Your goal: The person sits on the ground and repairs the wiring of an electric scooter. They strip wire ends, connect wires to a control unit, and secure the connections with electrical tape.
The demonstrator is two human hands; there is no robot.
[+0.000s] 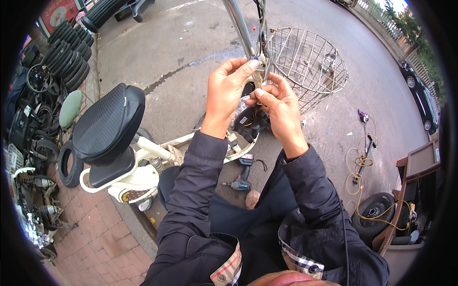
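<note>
Left hand (228,89): thumb and finger pinch wires (262,35) beside the tube (238,25). Right hand (283,107): fingertips closed on wires slightly lower. Bundle descends between both hands; basket (322,64) beyond, to the right.

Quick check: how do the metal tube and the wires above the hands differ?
The metal tube is silvery and shiny; the wires are mostly dark. The tube is one thick, nearly straight piece, while the wires are thin strands in a loose bundle. Both run down from the picture's upper edge toward the left hand and right hand.
</note>
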